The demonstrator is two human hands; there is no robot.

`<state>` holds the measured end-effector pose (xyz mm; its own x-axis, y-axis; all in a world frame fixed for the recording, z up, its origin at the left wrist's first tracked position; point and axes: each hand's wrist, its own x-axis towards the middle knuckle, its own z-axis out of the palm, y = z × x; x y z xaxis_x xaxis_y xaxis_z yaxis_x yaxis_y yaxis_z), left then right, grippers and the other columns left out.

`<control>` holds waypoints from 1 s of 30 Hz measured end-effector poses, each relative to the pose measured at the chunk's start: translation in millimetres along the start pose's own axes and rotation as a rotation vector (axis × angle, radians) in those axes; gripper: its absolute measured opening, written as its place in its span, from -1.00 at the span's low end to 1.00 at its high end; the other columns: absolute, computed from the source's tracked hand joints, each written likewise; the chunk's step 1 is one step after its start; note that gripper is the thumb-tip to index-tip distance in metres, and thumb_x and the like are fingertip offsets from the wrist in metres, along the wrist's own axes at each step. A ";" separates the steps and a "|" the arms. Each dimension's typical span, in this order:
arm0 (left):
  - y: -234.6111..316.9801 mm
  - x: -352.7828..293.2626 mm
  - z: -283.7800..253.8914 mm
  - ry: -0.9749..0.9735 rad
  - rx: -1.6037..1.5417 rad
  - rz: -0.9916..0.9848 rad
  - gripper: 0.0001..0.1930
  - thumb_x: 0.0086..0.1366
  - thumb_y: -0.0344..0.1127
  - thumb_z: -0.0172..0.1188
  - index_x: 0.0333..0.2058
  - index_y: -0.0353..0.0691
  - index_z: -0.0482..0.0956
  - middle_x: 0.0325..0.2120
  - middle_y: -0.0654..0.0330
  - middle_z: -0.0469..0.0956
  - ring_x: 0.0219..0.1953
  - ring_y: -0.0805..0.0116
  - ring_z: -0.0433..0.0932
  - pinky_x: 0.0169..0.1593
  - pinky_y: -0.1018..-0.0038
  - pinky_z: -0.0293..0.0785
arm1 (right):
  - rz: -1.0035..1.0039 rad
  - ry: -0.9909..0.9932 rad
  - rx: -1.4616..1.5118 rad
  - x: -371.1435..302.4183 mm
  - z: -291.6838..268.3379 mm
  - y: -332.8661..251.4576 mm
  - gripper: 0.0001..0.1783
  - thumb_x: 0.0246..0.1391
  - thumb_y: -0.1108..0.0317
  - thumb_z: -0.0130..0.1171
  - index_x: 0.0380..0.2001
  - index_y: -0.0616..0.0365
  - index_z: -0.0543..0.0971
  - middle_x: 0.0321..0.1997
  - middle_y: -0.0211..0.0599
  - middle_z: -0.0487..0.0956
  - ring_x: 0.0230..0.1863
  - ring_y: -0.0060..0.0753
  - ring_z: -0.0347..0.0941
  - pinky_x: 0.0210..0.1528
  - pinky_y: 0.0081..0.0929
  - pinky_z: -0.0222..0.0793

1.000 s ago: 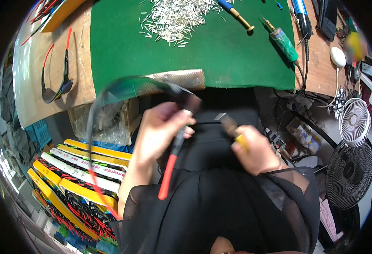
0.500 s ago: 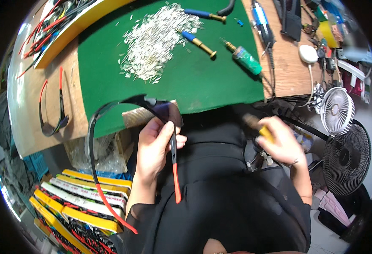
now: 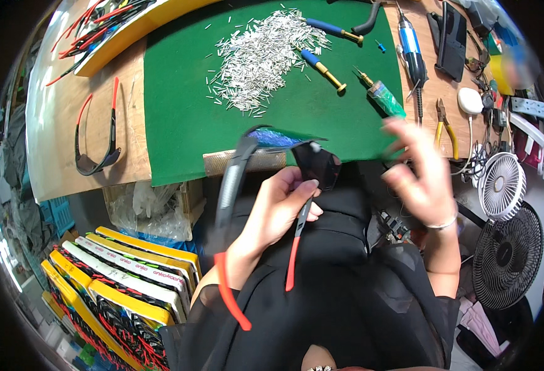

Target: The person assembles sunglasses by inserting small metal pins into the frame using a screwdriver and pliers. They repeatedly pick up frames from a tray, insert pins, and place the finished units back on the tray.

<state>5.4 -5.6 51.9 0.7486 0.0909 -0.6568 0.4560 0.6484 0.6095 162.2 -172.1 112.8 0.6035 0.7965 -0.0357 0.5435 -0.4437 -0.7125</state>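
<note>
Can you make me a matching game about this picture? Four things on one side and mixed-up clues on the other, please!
Things:
1. Left hand
2. Right hand
3. Pliers
4. Silvery pins

Clues:
A. Heaped on the green mat
B. Holding black sunglasses with red temple tips
C. Yellow handles, lying on the wooden tabletop
D. Fingers spread, looking a bit blurry

Right pairs: 1-B, 2-D, 3-C, 4-A
</note>
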 end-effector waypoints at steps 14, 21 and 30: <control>-9.6 -22.0 1.4 0.022 -0.192 -0.069 -0.75 0.34 -0.37 -0.18 -0.07 -0.31 0.33 -0.44 0.20 0.52 -0.76 0.71 0.15 -0.68 0.75 0.09 | -0.082 -0.054 0.250 30.0 69.2 -23.5 -0.89 0.03 0.51 0.02 -0.33 0.21 0.47 -0.57 -0.22 0.49 -0.57 -0.32 0.48 -0.52 -0.51 0.37; -10.9 -21.9 1.9 0.027 -0.098 -0.008 -0.75 0.31 -0.35 -0.11 -0.07 -0.30 0.36 -0.40 0.20 0.54 -0.73 0.74 0.13 -0.66 0.78 0.06 | -0.038 0.038 0.258 29.7 79.1 -10.2 -0.83 -0.01 0.53 0.02 -0.28 0.22 0.47 -0.56 -0.15 0.50 -0.57 -0.19 0.48 -0.52 -0.46 0.37; -11.4 -17.8 1.0 0.010 -0.118 0.006 -0.72 0.30 -0.35 -0.08 -0.04 -0.28 0.37 -0.38 0.19 0.55 -0.73 0.74 0.15 -0.65 0.79 0.06 | 0.128 0.019 0.365 31.3 78.9 -4.7 -0.82 -0.01 0.50 0.06 -0.28 0.24 0.49 -0.52 -0.09 0.52 -0.56 -0.26 0.49 -0.52 -0.52 0.35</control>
<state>-12.6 -15.4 57.1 0.7458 0.1026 -0.6582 0.3912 0.7322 0.5575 132.5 -112.8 59.8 0.6658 0.7348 -0.1296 0.2215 -0.3605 -0.9061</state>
